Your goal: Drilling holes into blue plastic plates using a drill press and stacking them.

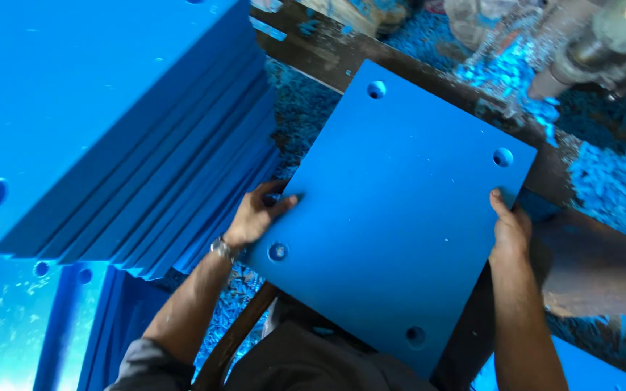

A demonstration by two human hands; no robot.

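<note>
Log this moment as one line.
left hand: grips blue plate left edge | right hand: grips right edge | plate stack: at left

two hands hold a blue square plate over a shavings-strewn bench

the blue plate (393, 217), a hole near each corner, is gripped by its edges: the left hand (255, 216) on its left edge, wearing a wristwatch (221, 248), the right hand (510, 230) on its right edge. a tall stack of like blue plates (110, 123) stands to the left. blue shavings (610, 181) litter the far right, near a metal machine part (603, 43).
</note>
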